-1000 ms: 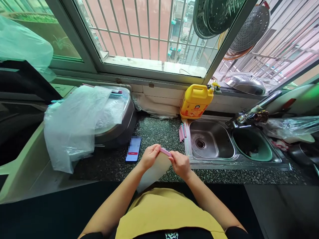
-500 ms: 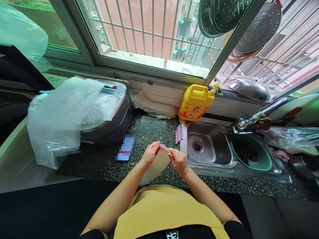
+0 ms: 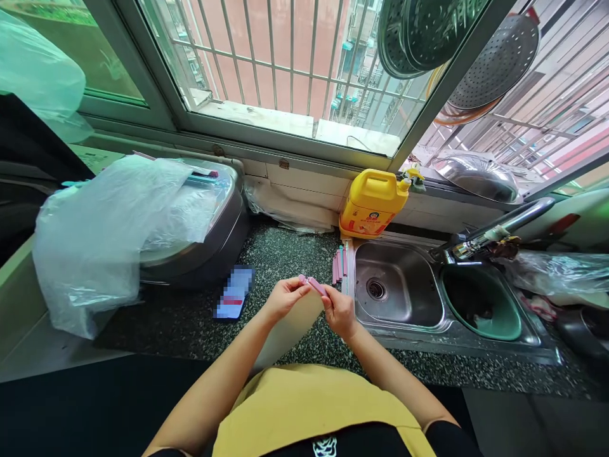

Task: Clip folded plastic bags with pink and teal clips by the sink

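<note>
Over the counter, my left hand [image 3: 284, 299] is closed in a pinch on a small pink piece [image 3: 302, 278]. My right hand [image 3: 340, 312] grips a slim pink stick [image 3: 317, 286] between thumb and fingers. A narrow gap shows between the two pink parts, which are close together, end to end. What exactly the stick is, I cannot make out. Several similar pink sticks [image 3: 338, 266], with a teal one among them, lie side by side at the left edge of the sink. A pale round board or sheet [image 3: 295, 324] shows beneath my hands.
A steel sink [image 3: 404, 285] with a green basin [image 3: 495, 324] and a faucet [image 3: 504, 225] is on the right. Behind it stands a yellow jug [image 3: 373, 203]. A phone-like item [image 3: 234, 295], blurred out, and a plastic-covered dark appliance [image 3: 200, 254] lie left on the speckled counter [image 3: 290, 251].
The pink stick, one unbroken length between my hands before, now shows a gap near its left end. My left hand has shifted slightly left with the small piece. The view has tilted slightly.
</note>
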Demonstrator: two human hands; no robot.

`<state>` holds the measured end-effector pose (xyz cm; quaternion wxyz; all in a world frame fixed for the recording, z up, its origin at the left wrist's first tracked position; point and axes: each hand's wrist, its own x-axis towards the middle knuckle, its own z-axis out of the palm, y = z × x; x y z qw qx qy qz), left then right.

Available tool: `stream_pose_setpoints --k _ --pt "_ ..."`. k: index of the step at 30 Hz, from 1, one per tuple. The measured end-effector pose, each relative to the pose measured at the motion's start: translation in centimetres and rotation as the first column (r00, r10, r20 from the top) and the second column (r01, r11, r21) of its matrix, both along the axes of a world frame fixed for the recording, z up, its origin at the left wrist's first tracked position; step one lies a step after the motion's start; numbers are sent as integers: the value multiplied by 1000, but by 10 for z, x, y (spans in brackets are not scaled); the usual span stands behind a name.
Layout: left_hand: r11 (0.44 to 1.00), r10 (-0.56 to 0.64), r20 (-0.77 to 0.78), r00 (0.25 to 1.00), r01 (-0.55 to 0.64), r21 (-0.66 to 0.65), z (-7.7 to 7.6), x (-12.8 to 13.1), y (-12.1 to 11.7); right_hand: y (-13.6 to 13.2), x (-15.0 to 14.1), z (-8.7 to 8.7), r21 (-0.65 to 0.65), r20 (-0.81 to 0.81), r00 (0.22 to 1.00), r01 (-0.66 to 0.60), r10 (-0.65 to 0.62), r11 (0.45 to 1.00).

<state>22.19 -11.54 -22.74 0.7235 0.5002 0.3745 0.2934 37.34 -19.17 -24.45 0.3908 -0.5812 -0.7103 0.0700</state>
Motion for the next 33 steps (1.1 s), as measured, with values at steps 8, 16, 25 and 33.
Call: stream_pose_setpoints --k 8,16,25,33 --pt "978 186 33 982 -182 -98 -8 -2 9 7 -1 -14 108 -227 974 55 -29 993" --pt "948 241 29 970 -228 -221 -13 1 15 11 -14 -5 100 -713 698 189 -62 977" --pt "978 131 -81 988 -142 -155 -11 1 12 14 1 9 -80 -666 668 379 -332 922" --pt "999 -4 -108 994 9 52 0 2 4 30 33 34 -652 -559 777 -197 -288 732"
